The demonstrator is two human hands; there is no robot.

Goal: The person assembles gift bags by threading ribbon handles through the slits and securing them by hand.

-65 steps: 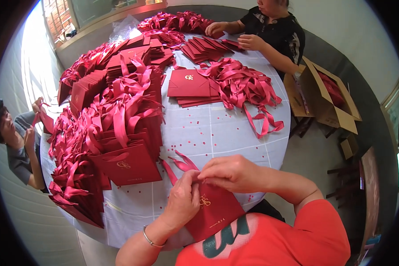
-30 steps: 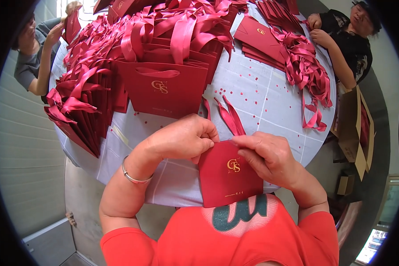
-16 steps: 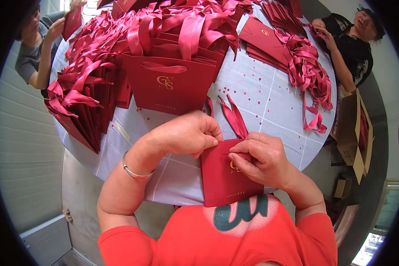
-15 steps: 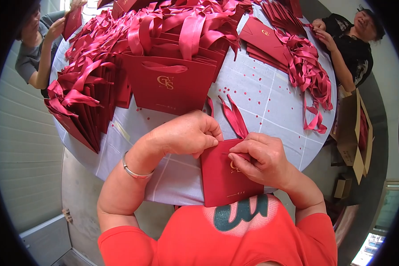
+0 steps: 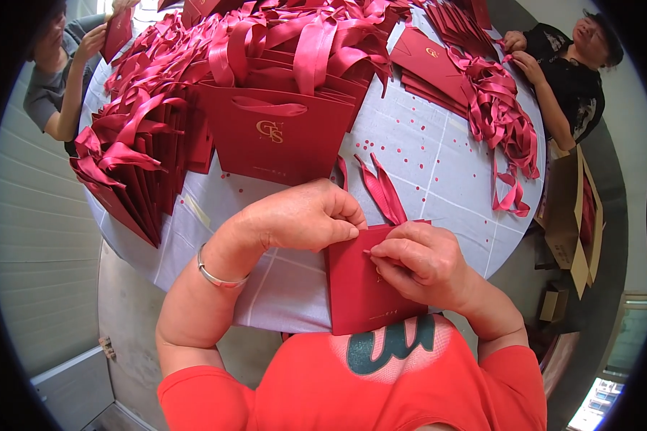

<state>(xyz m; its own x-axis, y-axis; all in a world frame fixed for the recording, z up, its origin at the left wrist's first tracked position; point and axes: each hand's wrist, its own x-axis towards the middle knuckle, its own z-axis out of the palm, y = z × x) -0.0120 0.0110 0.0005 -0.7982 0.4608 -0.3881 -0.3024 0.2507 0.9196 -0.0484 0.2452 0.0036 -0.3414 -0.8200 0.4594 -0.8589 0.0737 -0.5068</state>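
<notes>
A small dark red paper gift bag (image 5: 363,302) lies at the table's near edge, against my shirt. My left hand (image 5: 316,214) is closed, its thumb and fingers pinching the bag's top edge near the left corner. Over the bag's upper front my right hand (image 5: 423,262) is closed in a pinch. A small pale tip shows at its fingertips; what it belongs to is hidden. From behind the bag's top edge a crimson ribbon (image 5: 383,188) stretches away over the tablecloth. Just beyond my left hand stands a larger-looking red gift bag (image 5: 284,144) with a ribbon handle.
Many ribboned bags (image 5: 133,154) crowd the left and far table. Flat red bags (image 5: 428,72) and a ribbon heap (image 5: 499,108) lie at right. Small red dots litter the white tablecloth (image 5: 453,208). Two people work across the table. An open cardboard box (image 5: 571,215) stands right.
My right hand has shifted slightly up and right, its fingers changing angle over the bag's front. The left hand keeps its pinch on the top edge, moving only slightly.
</notes>
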